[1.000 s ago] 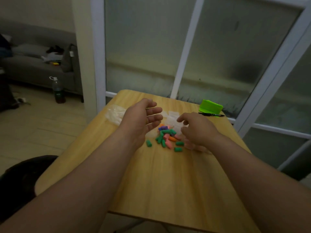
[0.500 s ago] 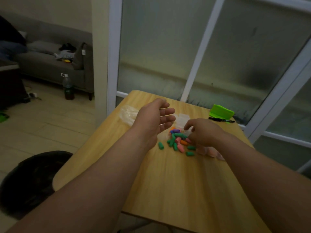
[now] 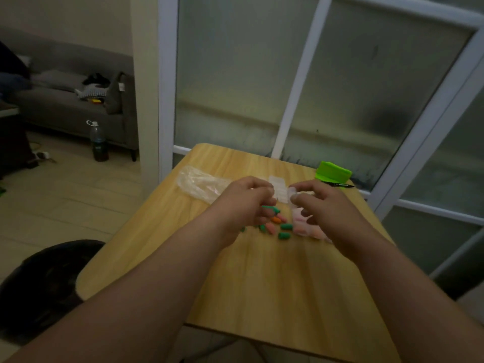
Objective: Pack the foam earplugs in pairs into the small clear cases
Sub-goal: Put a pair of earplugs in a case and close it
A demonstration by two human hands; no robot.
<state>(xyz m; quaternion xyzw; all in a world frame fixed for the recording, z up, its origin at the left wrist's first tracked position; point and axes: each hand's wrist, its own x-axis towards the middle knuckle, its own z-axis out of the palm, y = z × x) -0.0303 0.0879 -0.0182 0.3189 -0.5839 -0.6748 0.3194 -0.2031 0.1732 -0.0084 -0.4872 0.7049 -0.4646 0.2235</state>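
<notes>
A person is reaching both bare forearms forward over a wooden table (image 3: 262, 284), seen from a camera on their head in a dim room.

The left hand (image 3: 243, 205) is hovering palm down over a loose pile of foam earplugs (image 3: 277, 224), which are green, orange and pink and are lying near the middle of the table. Its fingers (image 3: 265, 196) are curling downward, and the tips are meeting a green earplug (image 3: 272, 209) at the top of the pile. It is not possible to tell whether they are pinching it or only touching it.

The right hand (image 3: 324, 208) is hanging just beside the pile on its right. Its thumb and forefinger are closing together on a small clear case (image 3: 291, 192), lifting it off the table, while the other fingers are curling loosely. More clear cases (image 3: 277, 185) are lying just behind the two hands. Pale pink shapes in clear plastic (image 3: 303, 230) are showing partly from under the right palm.

A crumpled clear plastic bag (image 3: 199, 183) is lying on the table to the left of the hands. A bright green box (image 3: 332, 171) and a black pen (image 3: 339, 184) are sitting near the far right corner, well apart from the pile.
</notes>
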